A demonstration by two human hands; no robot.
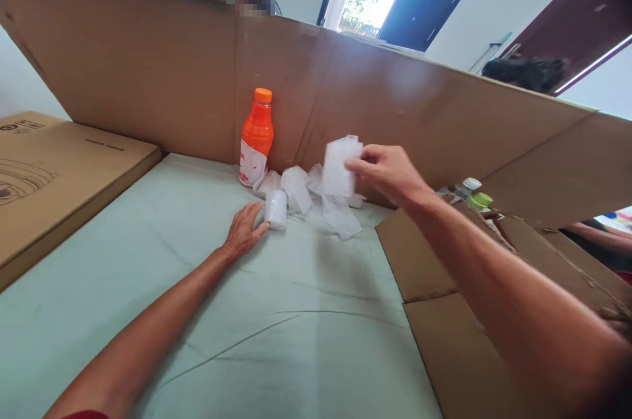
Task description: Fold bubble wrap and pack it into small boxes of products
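My right hand (pixel 382 172) pinches a whitish piece of bubble wrap (pixel 337 168) by its right edge, holding it up above the table. My left hand (pixel 245 228) lies low on the table with its fingers stretched out and apart. Its thumb and fingertips touch or nearly touch the left side of a small white wrapped cylinder (pixel 276 210), which stands upright. Behind that cylinder are several loose, crumpled pieces of clear bubble wrap (pixel 297 190). An orange bottle (pixel 257 132) with an orange cap and a white label stands at their left.
A tall cardboard wall (pixel 162 70) borders the pale green table (pixel 197 313) at the back. To the left lies a flat printed carton (pixel 59 188). At the right is a cardboard box (pixel 444 340) holding items with white and green caps (pixel 480 200). Part of another person's arm (pixel 602 234) shows far right.
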